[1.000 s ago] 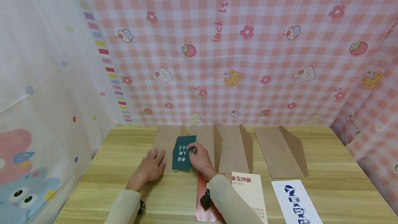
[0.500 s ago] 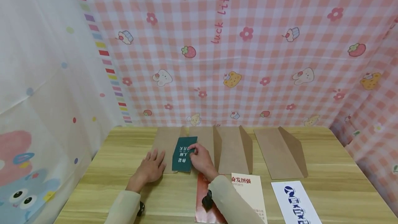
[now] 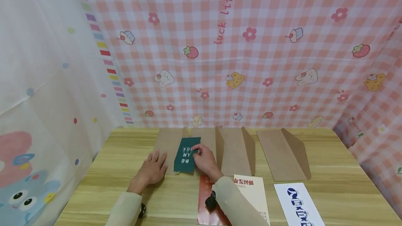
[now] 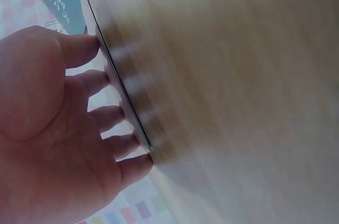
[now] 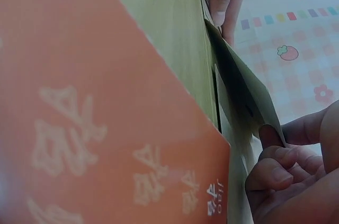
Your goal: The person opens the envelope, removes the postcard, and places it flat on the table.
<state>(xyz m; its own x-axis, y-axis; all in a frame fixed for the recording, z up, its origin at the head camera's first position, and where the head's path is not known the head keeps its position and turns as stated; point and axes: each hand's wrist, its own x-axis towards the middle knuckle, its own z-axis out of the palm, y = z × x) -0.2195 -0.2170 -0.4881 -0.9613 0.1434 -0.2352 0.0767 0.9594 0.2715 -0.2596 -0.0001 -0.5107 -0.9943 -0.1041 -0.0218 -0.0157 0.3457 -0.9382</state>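
Observation:
My left hand (image 3: 153,168) lies with spread fingers on the leftmost brown envelope (image 3: 166,138), fingertips down on the paper. Between right thumb and forefinger I pinch the right edge of a dark green card (image 3: 183,156) with white characters. The card's left edge meets that envelope's right side, and the card covers part of its flap. In the right wrist view the green card (image 5: 246,78) slants upward from the left hand's side to the fingers of my right hand (image 5: 296,176). The left wrist view shows the left hand (image 4: 58,107) from the palm side, fingers nearly straight.
More brown envelopes (image 3: 232,152) lie in a row to the right, flaps open rightward. Nearer me are a red card (image 3: 208,191), partly under my right forearm, a cream card (image 3: 251,198) and a white card (image 3: 299,205) with blue lettering. A checked cloth (image 3: 213,62) hangs behind the wooden table (image 3: 176,201).
My right hand has shifted slightly right with the green card's edge, and a little more of the card's width shows. The left hand has stayed in place.

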